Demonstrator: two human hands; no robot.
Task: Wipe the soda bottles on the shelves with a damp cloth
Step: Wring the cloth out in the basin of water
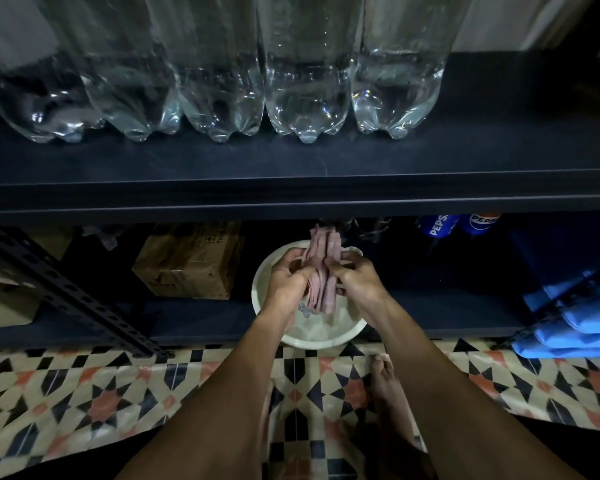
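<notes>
In the head view, your left hand and right hand meet at centre frame, both curled tight round the cloth. It is a pinkish fabric bunched lengthwise into soft ridges; its top end sticks up past your fingers and its lower end hangs between your wrists. Something glints just under that lower end, though you cannot tell what. The cloth sits directly above a round, pale, smooth-walled basin, which rests on the dark lower shelf with its near rim at the shelf's front edge.

Across the top of the frame five clear soda bottles stand side by side on the upper shelf; they are glossy see-through plastic with lobed feet, neighbours touching or nearly so. A strip of bare matte shelf lies in front of them, with open shelf to the right of the last one. The shelf's front lip is a straight dark band crossing the whole frame, just above your hands.

Below that lip, right of centre, two blue Pepsi bottles peek out. A creased cardboard box sits left of the basin; a slotted metal brace slants at left; blue plastic-wrapped packs stack at right. Your bare foot stands on the patterned tile floor at the bottom.
</notes>
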